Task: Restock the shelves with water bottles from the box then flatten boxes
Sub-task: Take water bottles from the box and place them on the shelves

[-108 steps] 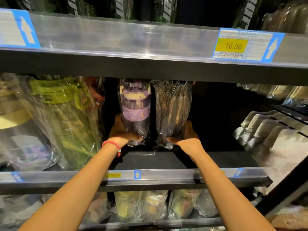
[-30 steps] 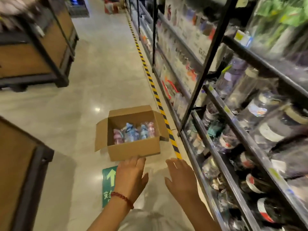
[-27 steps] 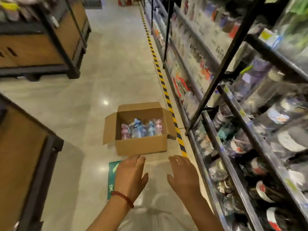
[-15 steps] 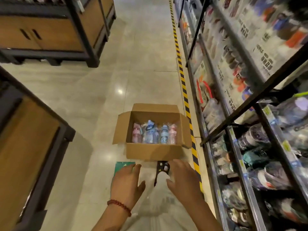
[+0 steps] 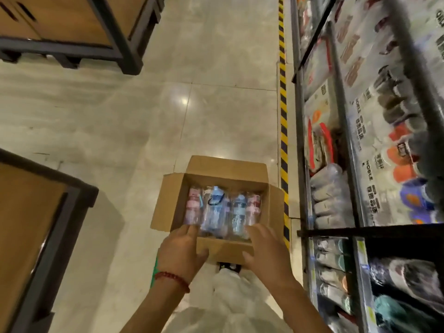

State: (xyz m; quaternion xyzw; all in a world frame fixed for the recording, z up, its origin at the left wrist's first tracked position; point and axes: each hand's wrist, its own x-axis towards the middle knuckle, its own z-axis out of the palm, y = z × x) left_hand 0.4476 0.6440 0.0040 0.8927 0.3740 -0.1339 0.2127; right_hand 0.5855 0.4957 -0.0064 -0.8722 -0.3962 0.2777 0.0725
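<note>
An open cardboard box (image 5: 165, 203) sits on the floor beside the shelving, flaps spread. Inside lie several wrapped water bottles: a pink one (image 5: 193, 207) at the left, a blue one (image 5: 214, 210), another blue one (image 5: 239, 212), and a pink one (image 5: 253, 207) at the right. My left hand (image 5: 181, 253), with a red bead bracelet, hovers over the box's near left edge, fingers spread and empty. My right hand (image 5: 266, 251) hovers over the near right edge, fingers spread, holding nothing.
Tall shelving (image 5: 360, 164) full of wrapped goods runs along the right, behind a yellow-black floor stripe (image 5: 283, 111). Wooden display stands with dark frames are at the left (image 5: 36, 224) and upper left (image 5: 72, 27). My leg and shoe (image 5: 229, 266) are just before the box.
I turned from the shelf, where both hands held bottles, toward the floor. Both empty hands have moved forward and down to the box's near edge.
</note>
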